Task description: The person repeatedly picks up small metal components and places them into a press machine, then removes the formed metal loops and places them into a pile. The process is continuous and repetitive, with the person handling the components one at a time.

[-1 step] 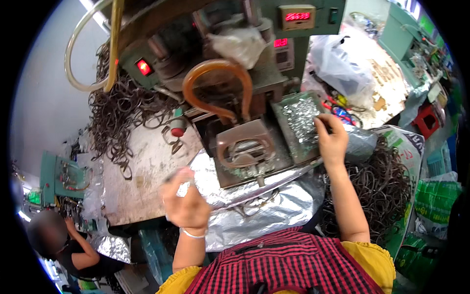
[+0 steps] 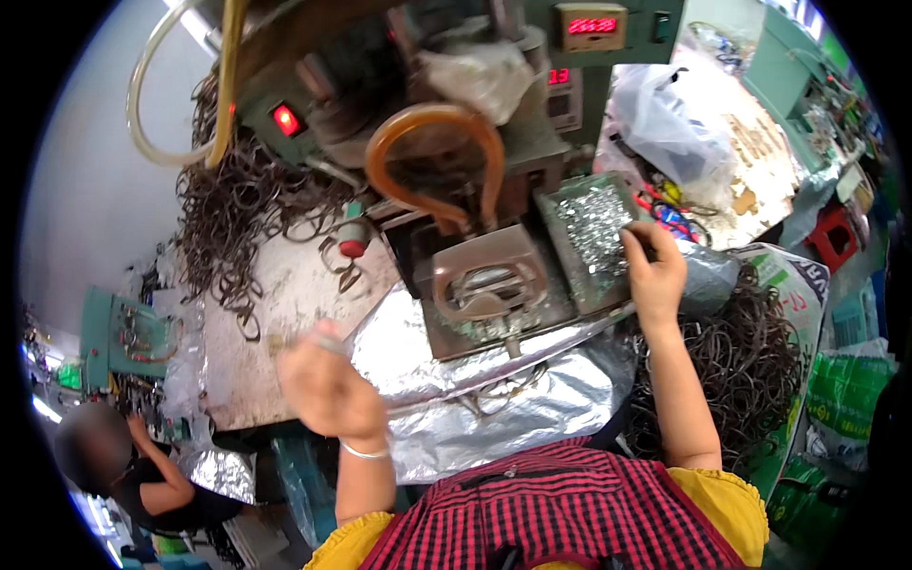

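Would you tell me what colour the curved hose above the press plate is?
The curved hose is translucent orange-brown; head view.

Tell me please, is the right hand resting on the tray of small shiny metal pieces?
Yes, the right hand touches the tray.

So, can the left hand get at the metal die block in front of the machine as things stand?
Probably yes. The left hand is raised just left of the metal die block, and only crinkled silver foil lies between them; the right hand is busy at the tray of small metal parts.

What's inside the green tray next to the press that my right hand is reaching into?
The green tray holds a heap of small shiny metal pieces. The right hand covers its near corner, and the tray bottom is hidden.
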A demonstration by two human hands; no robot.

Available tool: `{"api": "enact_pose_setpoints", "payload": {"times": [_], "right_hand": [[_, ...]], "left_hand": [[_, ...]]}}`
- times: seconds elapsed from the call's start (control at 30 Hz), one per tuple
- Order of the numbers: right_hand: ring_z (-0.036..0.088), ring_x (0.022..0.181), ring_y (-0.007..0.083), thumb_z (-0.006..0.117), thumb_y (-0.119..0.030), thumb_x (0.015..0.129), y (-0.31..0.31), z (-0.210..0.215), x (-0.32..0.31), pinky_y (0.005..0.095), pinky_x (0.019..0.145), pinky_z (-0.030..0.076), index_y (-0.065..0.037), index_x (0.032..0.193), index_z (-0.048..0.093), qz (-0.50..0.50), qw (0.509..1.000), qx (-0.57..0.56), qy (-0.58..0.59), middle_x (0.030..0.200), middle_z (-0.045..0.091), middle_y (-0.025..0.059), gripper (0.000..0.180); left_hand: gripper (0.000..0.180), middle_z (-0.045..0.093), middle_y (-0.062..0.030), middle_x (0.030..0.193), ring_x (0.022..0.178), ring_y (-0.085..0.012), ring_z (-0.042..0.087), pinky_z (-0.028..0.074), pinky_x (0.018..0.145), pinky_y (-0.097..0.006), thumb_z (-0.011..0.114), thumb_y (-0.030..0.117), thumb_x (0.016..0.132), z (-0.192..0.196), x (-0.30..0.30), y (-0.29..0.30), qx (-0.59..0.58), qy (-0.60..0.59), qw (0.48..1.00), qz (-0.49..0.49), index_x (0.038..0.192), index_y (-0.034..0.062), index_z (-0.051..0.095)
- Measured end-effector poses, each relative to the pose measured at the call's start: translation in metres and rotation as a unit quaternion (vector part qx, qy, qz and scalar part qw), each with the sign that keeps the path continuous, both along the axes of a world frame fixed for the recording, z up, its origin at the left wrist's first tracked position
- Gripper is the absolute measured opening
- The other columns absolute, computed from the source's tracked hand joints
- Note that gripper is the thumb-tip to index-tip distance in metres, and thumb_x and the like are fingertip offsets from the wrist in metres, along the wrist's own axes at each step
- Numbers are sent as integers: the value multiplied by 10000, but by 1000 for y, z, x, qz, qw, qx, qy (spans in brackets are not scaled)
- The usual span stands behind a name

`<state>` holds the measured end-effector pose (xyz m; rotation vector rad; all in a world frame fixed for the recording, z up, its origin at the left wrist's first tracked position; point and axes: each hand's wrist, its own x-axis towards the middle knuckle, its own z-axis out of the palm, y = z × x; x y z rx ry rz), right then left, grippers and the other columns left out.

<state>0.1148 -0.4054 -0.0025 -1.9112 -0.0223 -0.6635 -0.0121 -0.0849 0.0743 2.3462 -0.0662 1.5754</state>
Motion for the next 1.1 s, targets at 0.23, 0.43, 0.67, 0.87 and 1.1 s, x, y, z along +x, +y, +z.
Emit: {"api": "enact_pose_setpoints", "payload": {"times": [0.23,0.43,0.67,0.87,1.1], "right_hand": [[656,884,300,667,-23,837,34,18,7,377,795,500,-18,982,676,61,994,-78,-54,935,692,138,145],[635,945,343,652,13,802,1,7,-11,417,851,489,-13,936,659,-11,972,-205,-118,950,684,149,137],[628,982,312,666,24,822,-61,-11,-58,393,891,478,-13,942,684,-118,960,-238,-88,969,681,121,127],[622,898,255,667,24,831,-49,-5,-64,340,826,477,-2,930,699,-119,984,-127,-46,913,676,103,107],[614,859,244,685,16,771,28,68,-53,339,803,476,-39,941,724,140,984,-88,-61,842,665,84,182]], "left_hand": [[233,660,-141,1063,925,-301,656,535,776,-373,610,18,844,-57,80,150,101,288,937,169,1034,87,725],[121,672,-135,899,884,-361,633,507,737,-445,620,131,843,-119,95,147,3,387,915,112,928,73,684],[199,668,-220,911,841,-422,616,480,725,-485,569,140,897,-113,156,247,-38,303,943,131,1073,59,614],[216,681,-186,877,814,-400,621,491,708,-460,629,114,859,-184,166,256,57,307,945,102,1072,77,621],[250,672,-64,804,663,-134,578,453,624,-268,620,144,939,-79,78,148,-205,301,931,-4,1177,67,614]]}}
